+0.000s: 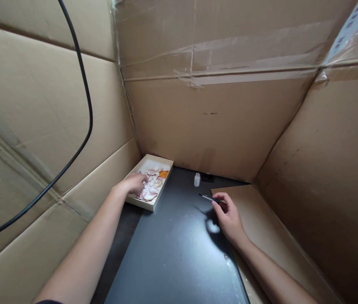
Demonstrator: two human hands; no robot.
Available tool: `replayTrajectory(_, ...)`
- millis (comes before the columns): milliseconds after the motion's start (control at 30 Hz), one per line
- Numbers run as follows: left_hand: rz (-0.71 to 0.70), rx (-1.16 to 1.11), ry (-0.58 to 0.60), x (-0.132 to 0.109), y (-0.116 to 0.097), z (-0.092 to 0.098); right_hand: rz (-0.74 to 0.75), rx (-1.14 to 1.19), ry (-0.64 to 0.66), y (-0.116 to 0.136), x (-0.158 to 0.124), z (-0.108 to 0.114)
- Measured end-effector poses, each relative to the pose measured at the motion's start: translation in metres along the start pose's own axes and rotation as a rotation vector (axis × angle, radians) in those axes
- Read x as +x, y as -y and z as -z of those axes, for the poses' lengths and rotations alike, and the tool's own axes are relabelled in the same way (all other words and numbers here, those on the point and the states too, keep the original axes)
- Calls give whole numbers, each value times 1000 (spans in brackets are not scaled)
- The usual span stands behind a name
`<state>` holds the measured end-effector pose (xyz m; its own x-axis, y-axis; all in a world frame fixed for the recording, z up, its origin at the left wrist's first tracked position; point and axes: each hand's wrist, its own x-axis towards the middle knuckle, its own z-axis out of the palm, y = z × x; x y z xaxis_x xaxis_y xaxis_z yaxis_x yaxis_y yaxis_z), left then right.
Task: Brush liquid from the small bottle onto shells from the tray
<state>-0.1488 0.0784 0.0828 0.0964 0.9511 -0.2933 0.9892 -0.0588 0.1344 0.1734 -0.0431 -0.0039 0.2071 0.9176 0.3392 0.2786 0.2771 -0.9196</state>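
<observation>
Cardboard walls (172, 122) bear marks (211, 113) too blurred to read; at the far left corner of the dark counter (169, 249), the left hand (136, 183) reaches into a box (145, 205) of shells (155, 183), its hold unclear, while the right hand (228, 214), well apart, pinches a slim tool (209, 198) near the right edge

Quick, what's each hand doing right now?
Left hand: fingers bent over pale seashells in a shallow cream rectangular box; can't tell if it holds one.
Right hand: closed, holding a thin, black-handled, dark-tipped stick.
</observation>
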Motion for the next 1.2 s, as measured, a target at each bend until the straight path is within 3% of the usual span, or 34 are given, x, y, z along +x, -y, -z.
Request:
replayTrajectory(167, 41, -100, -102, -7, 3, 10, -3, 0, 11, -1, 0, 0)
replayTrajectory(333, 66, -124, -4, -9, 3, 9, 5, -16, 16, -3, 0, 0)
replayTrajectory(500, -72, -185, 14, -7, -1, 9, 22, -18, 12, -1, 0, 0)
replayTrajectory(600, -74, -198, 26, -9, -3, 12, 17, -15, 12, 0, 0, 0)
replayTrajectory(833, 23, -61, 15, -10, -1, 12, 16, -26, 31, -1, -1, 0)
replayTrajectory(1200, -8, 95, 48, -11, 4, -9, 5, -17, 45, -2, 0, 0)
